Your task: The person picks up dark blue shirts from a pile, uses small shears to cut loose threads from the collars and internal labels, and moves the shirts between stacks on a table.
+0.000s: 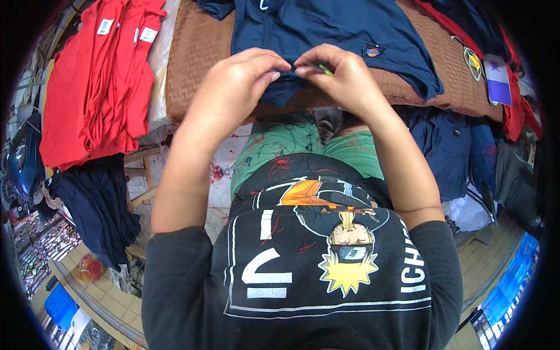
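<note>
A navy garment (326, 29) lies spread over a brown textured cushion (201, 64) in front of me, a small dark patch (373, 51) near its lower right edge. Above its near edge my two hands almost meet at the fingertips. My left hand (248, 73) is pinched; whatever sits between its thumb and forefinger is too small to name. My right hand (344, 73) is closed too, and part of a small yellow-green thing (325, 70) shows inside its fingers. The rest of that thing is hidden.
Red garments (96, 87) with white tags are piled at the left, dark cloth (96, 204) hanging below. At the right lie a purple-and-white tag (497, 80) and a looped pale cord (471, 63). Loose threads (280, 166) cover my lap. More navy cloth (440, 146) hangs at the right.
</note>
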Available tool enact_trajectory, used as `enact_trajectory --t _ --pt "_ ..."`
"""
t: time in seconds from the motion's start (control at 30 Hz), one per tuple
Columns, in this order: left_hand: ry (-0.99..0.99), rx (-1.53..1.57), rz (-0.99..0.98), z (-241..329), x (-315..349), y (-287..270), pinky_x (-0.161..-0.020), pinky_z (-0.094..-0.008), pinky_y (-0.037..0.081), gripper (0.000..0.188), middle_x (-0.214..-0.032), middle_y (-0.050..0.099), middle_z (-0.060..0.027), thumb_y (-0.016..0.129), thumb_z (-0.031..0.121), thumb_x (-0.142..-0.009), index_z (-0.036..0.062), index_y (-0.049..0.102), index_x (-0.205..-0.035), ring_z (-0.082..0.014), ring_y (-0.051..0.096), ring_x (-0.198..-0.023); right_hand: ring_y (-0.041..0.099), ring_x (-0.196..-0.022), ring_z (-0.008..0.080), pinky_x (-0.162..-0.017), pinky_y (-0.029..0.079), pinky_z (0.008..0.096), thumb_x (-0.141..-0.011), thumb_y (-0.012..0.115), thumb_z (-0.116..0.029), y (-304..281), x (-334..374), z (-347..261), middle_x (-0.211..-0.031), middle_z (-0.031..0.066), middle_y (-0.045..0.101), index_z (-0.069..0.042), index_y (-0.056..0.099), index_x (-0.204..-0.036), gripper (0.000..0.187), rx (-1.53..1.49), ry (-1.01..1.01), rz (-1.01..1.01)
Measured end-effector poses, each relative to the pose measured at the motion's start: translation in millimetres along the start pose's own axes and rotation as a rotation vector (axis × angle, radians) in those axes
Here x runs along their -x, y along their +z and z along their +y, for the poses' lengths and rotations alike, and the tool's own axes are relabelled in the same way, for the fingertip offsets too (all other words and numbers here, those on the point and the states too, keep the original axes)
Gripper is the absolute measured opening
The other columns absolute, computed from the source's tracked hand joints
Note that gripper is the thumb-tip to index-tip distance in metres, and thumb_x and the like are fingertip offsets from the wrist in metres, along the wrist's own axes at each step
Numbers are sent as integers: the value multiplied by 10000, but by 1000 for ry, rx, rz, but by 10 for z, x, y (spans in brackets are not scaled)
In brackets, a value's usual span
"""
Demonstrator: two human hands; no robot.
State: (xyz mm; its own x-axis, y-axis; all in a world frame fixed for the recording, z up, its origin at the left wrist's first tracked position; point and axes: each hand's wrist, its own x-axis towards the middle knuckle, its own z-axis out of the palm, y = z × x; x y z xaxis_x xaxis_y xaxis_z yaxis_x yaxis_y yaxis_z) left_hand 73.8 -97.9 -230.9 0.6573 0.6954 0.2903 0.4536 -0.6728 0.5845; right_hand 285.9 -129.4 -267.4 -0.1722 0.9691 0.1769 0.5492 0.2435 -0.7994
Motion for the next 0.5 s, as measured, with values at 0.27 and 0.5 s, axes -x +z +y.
enact_trajectory --t 0.27,0.5 --pt "-126 102 84 -286 -10 341 -827 -328 515 208 -1001 671 -107 627 32 -841 63 677 -1040 -269 653 -935 638 -759 315 -629 526 419 -660 681 -35 211 258 70 -914 62 590 -111 606 -957 316 337 -228 72" --pt "47 -110 32 -304 -11 319 -810 -342 519 166 -1012 665 -100 668 66 -805 57 670 -971 -274 645 -944 641 -768 313 -639 531 409 -653 673 -6 243 261 90 -923 61 606 -108 613 -945 315 251 -232 148"
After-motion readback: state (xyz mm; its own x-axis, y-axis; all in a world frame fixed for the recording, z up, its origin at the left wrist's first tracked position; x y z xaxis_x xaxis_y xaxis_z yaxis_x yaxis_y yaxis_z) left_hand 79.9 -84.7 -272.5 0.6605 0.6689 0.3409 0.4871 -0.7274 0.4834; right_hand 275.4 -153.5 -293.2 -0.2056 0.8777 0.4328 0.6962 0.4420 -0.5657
